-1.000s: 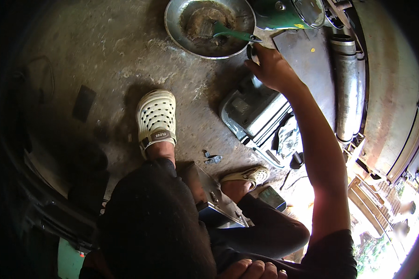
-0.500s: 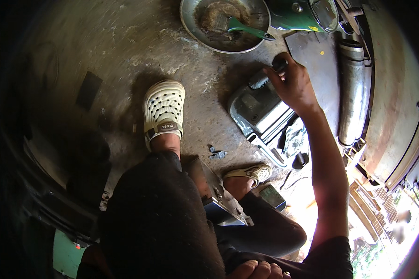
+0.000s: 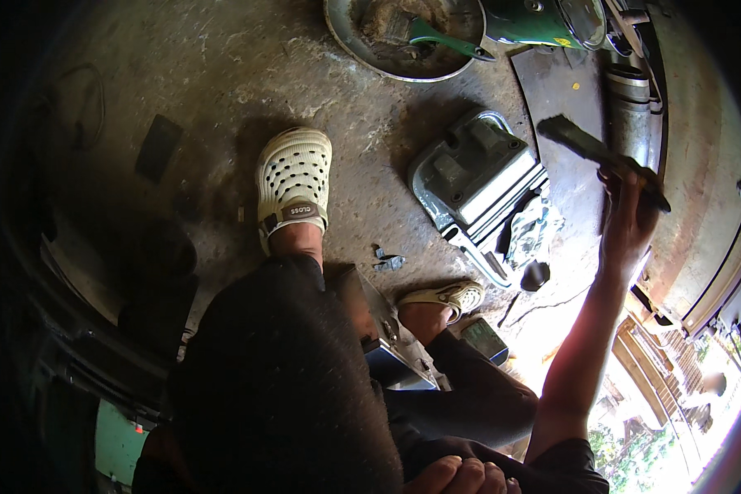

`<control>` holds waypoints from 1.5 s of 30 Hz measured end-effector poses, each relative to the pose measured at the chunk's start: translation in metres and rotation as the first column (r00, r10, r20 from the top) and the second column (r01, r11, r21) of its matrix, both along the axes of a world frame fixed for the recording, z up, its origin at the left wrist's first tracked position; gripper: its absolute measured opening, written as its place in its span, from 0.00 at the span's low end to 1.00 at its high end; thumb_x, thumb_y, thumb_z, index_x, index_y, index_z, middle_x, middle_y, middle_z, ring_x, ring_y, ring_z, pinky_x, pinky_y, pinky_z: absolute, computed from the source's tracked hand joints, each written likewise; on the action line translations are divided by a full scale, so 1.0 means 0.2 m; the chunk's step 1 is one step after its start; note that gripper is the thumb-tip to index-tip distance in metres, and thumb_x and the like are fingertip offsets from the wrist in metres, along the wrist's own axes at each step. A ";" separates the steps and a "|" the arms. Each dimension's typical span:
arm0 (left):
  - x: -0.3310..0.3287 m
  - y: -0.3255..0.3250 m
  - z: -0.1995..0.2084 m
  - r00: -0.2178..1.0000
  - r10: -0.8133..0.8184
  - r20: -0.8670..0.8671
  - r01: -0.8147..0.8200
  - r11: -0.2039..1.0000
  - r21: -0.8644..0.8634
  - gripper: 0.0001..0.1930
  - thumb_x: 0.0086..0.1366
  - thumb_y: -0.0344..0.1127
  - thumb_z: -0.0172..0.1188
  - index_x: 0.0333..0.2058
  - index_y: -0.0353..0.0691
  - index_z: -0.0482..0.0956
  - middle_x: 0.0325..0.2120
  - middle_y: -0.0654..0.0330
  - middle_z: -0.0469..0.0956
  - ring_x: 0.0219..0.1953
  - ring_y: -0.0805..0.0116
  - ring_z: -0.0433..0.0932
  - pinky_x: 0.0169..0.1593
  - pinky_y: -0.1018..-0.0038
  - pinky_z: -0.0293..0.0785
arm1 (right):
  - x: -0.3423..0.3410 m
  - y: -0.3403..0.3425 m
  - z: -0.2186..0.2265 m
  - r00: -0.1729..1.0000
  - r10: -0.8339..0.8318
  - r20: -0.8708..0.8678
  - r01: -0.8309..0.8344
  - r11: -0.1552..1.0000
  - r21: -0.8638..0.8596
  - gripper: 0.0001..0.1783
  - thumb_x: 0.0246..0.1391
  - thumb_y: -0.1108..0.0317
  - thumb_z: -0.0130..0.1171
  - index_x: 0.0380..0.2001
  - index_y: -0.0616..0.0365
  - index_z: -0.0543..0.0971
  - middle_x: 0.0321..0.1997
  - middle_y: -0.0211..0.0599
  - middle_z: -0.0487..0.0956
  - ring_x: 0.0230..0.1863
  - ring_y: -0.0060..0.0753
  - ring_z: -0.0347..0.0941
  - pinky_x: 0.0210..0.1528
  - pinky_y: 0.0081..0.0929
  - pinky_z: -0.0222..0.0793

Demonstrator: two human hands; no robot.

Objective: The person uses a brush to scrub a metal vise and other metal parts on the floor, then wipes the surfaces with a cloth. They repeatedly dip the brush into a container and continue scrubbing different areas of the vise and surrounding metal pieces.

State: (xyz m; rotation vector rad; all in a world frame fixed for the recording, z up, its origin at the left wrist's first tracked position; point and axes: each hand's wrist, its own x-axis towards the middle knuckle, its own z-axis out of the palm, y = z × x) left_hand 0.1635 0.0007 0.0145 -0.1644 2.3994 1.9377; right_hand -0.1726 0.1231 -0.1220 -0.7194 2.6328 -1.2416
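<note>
My right hand [image 3: 630,202] is raised at the right, closed around a dark flat paintbrush [image 3: 584,142]. The bristles point up and left. Below and left of it, on the floor, lies a grey-green metal casting [image 3: 469,177] with raised blocks and long shiny rails, apart from the brush. A crumpled patterned cloth [image 3: 533,230] rests against its lower right side. Only the fingers of my left hand [image 3: 461,477] show at the bottom edge. They are curled together over dark clothing, and whatever lies under them is hidden.
A round metal pan [image 3: 366,62] with a green-handled brush [image 3: 449,39] stands at the top, beside a green can [image 3: 527,20]. A metal cylinder [image 3: 630,107] lies at the right. My two feet in pale clogs [image 3: 296,177] are on the stained floor. A dark flat piece [image 3: 159,148] lies left.
My right hand has moved right and slightly down, away from the casting, lifting the paintbrush into plain view. The casting's top is now uncovered. My left hand stays at the bottom.
</note>
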 end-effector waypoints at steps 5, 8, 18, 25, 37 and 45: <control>0.01 -0.02 0.00 1.000 -0.019 -0.005 0.019 1.000 -0.012 0.19 0.57 0.39 0.55 0.46 0.38 0.76 0.40 0.53 0.78 0.42 0.60 0.77 0.47 0.64 0.72 | 0.09 0.11 0.10 0.992 0.120 0.048 -0.124 0.985 0.116 0.11 0.68 0.68 0.52 0.49 0.63 0.73 0.43 0.41 0.80 0.41 0.29 0.76 0.48 0.28 0.72; 0.00 -0.04 0.00 0.999 -0.045 -0.012 0.045 0.999 -0.028 0.19 0.58 0.39 0.55 0.46 0.38 0.76 0.40 0.54 0.78 0.42 0.60 0.77 0.47 0.64 0.72 | 0.14 0.15 0.11 0.959 0.211 0.188 -0.227 0.972 0.067 0.12 0.67 0.71 0.52 0.51 0.64 0.72 0.45 0.41 0.79 0.44 0.28 0.76 0.49 0.29 0.72; -0.10 -0.16 -0.01 0.975 -0.224 0.009 0.224 0.973 -0.063 0.20 0.58 0.39 0.55 0.48 0.39 0.77 0.42 0.55 0.79 0.43 0.61 0.78 0.47 0.64 0.73 | -0.24 0.03 -0.02 0.985 0.154 0.074 -0.146 0.983 -0.111 0.06 0.64 0.72 0.59 0.41 0.63 0.77 0.32 0.36 0.81 0.35 0.26 0.78 0.42 0.24 0.74; -0.16 -0.10 -0.03 0.975 -0.205 0.088 0.214 0.972 -0.100 0.19 0.60 0.39 0.56 0.50 0.42 0.78 0.44 0.57 0.79 0.45 0.62 0.79 0.49 0.63 0.72 | -0.53 -0.12 -0.56 0.988 0.102 0.113 -0.125 0.969 0.215 0.19 0.57 0.56 0.68 0.36 0.63 0.78 0.26 0.40 0.84 0.30 0.27 0.81 0.35 0.29 0.76; -0.35 -0.13 -0.03 0.920 -0.305 0.246 0.334 0.939 -0.084 0.19 0.60 0.38 0.61 0.50 0.43 0.79 0.44 0.59 0.79 0.47 0.63 0.79 0.51 0.64 0.71 | -0.48 -0.07 -0.66 0.999 -0.043 -0.026 0.048 0.975 0.216 0.17 0.55 0.61 0.68 0.34 0.65 0.78 0.29 0.46 0.85 0.30 0.35 0.84 0.35 0.33 0.77; -0.44 -0.14 -0.05 0.910 -0.345 0.231 0.373 0.924 -0.090 0.20 0.61 0.39 0.62 0.52 0.43 0.77 0.46 0.58 0.78 0.47 0.63 0.78 0.51 0.63 0.71 | -0.48 -0.04 -0.71 0.996 0.072 -0.060 -0.051 0.952 0.301 0.17 0.54 0.61 0.69 0.32 0.65 0.76 0.28 0.52 0.83 0.30 0.47 0.84 0.35 0.37 0.76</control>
